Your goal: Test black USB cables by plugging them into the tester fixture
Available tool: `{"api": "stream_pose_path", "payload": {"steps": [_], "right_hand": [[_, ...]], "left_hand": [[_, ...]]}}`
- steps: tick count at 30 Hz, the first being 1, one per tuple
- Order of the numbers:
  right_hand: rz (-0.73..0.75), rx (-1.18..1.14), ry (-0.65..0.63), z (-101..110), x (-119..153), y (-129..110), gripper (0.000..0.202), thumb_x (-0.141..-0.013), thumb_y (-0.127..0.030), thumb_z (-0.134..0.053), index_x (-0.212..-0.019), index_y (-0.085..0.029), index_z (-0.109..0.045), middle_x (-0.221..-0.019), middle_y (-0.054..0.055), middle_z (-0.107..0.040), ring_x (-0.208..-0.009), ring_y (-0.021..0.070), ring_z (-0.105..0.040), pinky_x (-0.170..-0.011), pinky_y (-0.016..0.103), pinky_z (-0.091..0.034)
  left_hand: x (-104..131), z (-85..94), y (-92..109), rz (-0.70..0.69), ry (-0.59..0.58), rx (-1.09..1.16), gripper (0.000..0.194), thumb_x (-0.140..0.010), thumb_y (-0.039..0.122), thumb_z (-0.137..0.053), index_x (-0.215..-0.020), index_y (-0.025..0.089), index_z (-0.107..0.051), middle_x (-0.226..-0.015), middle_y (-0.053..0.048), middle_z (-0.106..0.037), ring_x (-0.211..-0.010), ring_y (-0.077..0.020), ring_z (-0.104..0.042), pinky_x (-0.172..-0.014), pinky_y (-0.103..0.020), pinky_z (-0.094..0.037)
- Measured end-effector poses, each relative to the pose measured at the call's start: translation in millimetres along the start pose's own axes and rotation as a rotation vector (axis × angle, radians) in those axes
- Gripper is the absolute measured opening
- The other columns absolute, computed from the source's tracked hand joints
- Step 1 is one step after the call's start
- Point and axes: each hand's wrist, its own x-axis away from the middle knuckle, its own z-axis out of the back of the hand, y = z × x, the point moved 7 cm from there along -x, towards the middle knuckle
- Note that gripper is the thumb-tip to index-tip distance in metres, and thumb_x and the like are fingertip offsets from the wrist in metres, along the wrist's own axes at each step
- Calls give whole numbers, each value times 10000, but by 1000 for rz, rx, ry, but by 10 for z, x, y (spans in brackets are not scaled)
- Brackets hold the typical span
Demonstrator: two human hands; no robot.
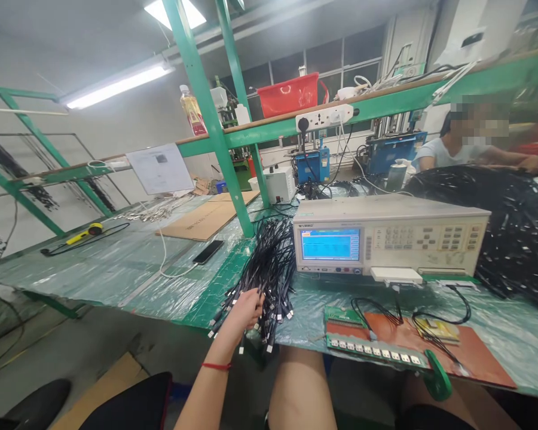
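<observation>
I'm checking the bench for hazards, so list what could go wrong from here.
The black cables lie in a tangled bundle with some ends over the front edge of the table; if the left hand tugs at one, others may slip off.

The red-brown board sits at that edge, so a knock from a knee could shift it.

The white cord loops loosely by the phone and might get snagged.
</observation>
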Motion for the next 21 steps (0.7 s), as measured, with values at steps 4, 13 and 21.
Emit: {"api": "stream_pose_path", "payload": {"steps": [4,13,21], "right_hand": [[-16,17,3,-23,31,-29,338,-710,-556,-469,-900,-650,-732,-709,-108,-745,-797,425,-748,-604,543,-554],[-33,85,27,26,91,-84,482,-839,-481,-386,-952,-387,-846,-756,30,-758,-852,381,-755,-716,507,-571],[14,94,42,11,152,-171,486,-841,-474,-374,-1030,-437,-820,-825,0,-774,-875,375,-753,-716,506,-568]], "left_hand": [[4,-116,121,-88,138,-266,256,-818,412,-576,-657,245,-468,-590,36,-484,-562,-163,-470,-549,-291,-277],[-24,-285,165,-79,195,-532,138,-753,262,-690,-706,234,-563,-790,-78,-716,-812,-289,-668,-648,-324,-345],[-140,-38,274,-47,89,-186,220,-973,308,-421,-769,235,-457,-592,71,-501,-443,-114,-395,-477,-252,-326]]}}
